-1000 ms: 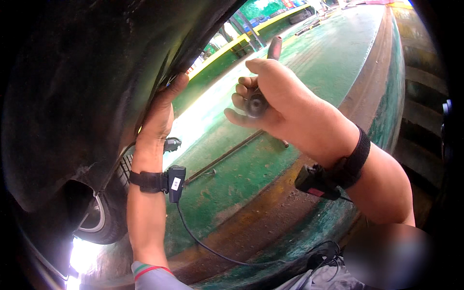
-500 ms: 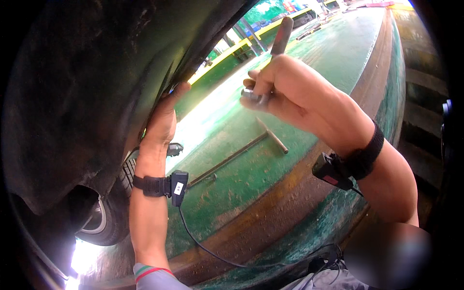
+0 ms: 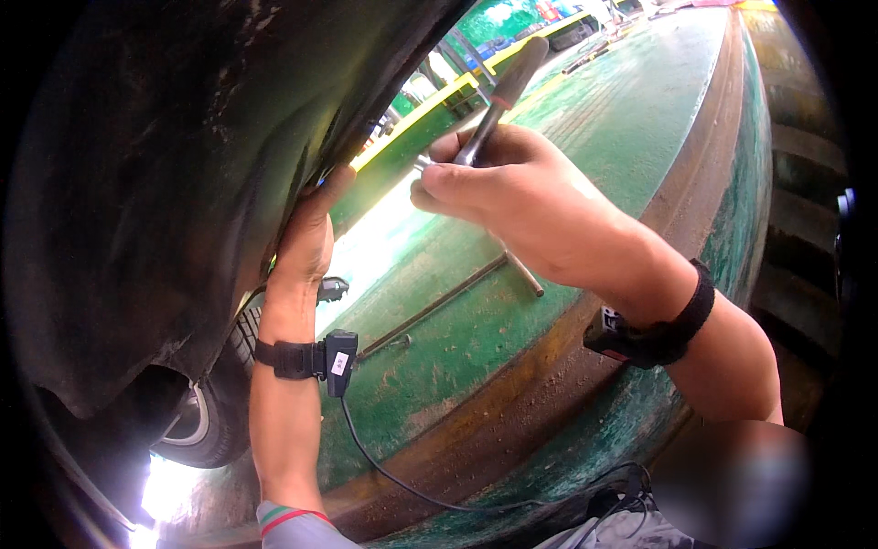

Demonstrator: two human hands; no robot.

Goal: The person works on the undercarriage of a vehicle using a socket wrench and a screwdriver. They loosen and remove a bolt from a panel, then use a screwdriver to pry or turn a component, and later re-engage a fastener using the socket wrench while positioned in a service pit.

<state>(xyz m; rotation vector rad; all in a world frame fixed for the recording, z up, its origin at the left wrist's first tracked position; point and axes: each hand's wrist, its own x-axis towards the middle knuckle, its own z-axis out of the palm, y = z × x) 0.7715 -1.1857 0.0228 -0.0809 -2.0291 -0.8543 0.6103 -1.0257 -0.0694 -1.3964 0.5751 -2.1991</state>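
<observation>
While left hand [image 3: 308, 229] meets dark panel [image 3: 155, 192], grip unclear, right hand [image 3: 501, 174] curls closed round dark-handled tool [image 3: 523, 75].

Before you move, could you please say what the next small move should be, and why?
Perhaps ease the dark-handled tool toward the left hand, since the right hand grips it apart from the dark panel, at whose edge the left hand is raised.

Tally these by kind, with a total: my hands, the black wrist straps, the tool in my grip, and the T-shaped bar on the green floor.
Left hand and right hand: 2
Left strap and right strap: 2
Held tool: 1
T-shaped bar: 1
Total: 6
</observation>
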